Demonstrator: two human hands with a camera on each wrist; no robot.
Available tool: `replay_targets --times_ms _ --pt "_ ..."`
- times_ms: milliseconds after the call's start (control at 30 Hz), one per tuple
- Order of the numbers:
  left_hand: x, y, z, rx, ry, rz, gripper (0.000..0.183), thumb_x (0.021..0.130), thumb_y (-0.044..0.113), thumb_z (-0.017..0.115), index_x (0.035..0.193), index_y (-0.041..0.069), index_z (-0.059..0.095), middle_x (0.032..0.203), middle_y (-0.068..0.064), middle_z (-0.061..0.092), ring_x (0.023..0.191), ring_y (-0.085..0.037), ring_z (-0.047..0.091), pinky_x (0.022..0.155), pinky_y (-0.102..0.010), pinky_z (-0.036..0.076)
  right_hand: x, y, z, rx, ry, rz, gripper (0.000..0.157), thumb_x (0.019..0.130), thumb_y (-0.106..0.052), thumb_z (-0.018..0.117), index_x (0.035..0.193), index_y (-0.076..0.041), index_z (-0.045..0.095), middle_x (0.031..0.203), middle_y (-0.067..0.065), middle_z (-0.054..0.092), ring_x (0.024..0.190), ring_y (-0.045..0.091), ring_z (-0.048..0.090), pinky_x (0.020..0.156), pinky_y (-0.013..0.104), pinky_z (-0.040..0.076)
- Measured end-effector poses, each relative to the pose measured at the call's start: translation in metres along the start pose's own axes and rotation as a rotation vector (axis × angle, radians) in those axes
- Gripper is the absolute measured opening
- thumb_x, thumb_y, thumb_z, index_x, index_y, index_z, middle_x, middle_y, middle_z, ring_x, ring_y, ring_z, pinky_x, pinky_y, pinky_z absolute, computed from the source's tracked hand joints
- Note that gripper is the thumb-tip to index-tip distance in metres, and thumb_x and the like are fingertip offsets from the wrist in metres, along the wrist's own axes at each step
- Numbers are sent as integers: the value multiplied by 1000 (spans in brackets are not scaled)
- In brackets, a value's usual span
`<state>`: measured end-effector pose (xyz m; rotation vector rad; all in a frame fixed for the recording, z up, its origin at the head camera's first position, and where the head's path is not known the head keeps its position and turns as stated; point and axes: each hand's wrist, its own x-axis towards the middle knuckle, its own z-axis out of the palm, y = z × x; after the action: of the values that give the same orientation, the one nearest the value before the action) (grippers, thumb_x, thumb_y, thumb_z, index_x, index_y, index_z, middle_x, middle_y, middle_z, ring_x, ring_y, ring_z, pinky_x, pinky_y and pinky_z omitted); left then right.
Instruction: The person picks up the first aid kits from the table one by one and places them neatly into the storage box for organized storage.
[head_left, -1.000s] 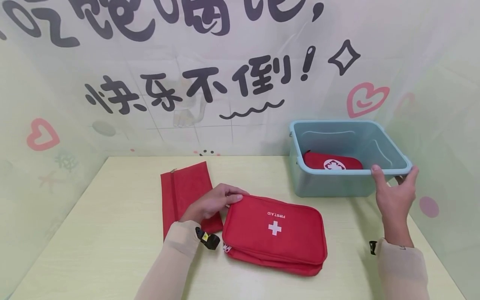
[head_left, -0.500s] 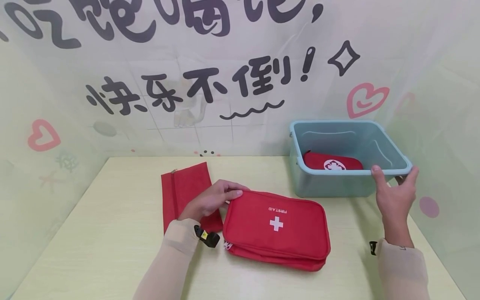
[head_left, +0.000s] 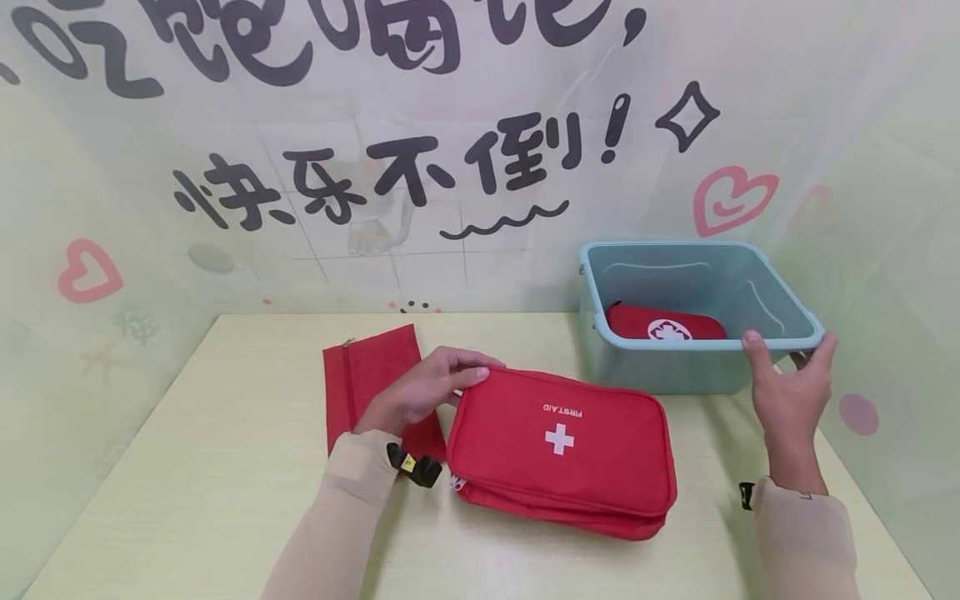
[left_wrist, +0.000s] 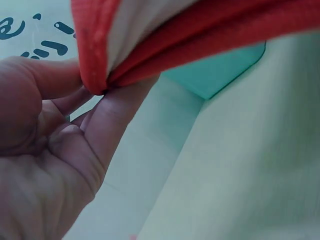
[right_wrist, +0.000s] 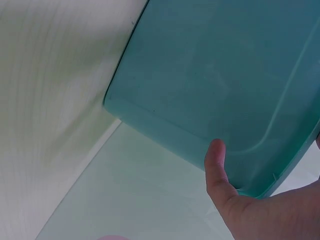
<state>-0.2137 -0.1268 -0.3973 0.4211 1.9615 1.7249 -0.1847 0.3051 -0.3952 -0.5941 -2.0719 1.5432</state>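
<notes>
A red first aid bag (head_left: 558,475) with a white cross lies tilted in front of me, its lettering upside down. My left hand (head_left: 427,387) pinches its far left corner between thumb and fingers; the left wrist view shows the red fabric (left_wrist: 95,45) gathered in that pinch. My right hand (head_left: 791,396) grips the near right corner of a light blue plastic bin (head_left: 667,367), thumb over the rim. Inside the bin rests a smaller red case (head_left: 630,322) with a round white emblem. In the right wrist view a finger (right_wrist: 216,165) lies against the bin's outer wall.
A flat red zip pouch (head_left: 382,367) lies on the pale wooden table (head_left: 225,450), partly behind my left hand and forearm. The bin stands at the back right, close to the printed wall sheet (head_left: 510,275).
My left hand has moved slightly away from me and to the right, carrying the first aid bag's far left corner along. The right hand and the bin have stayed put.
</notes>
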Motion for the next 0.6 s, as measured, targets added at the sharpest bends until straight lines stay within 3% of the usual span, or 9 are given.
replay_targets --times_ms 600 --pt "5 28 5 -4 24 46 36 98 12 61 133 4 61 118 -16 66 98 -31 70 81 -43 59 1 0 1 -10 5 6 72 92 -41 68 151 -33 28 155 -1 37 144 20 31 117 49 28"
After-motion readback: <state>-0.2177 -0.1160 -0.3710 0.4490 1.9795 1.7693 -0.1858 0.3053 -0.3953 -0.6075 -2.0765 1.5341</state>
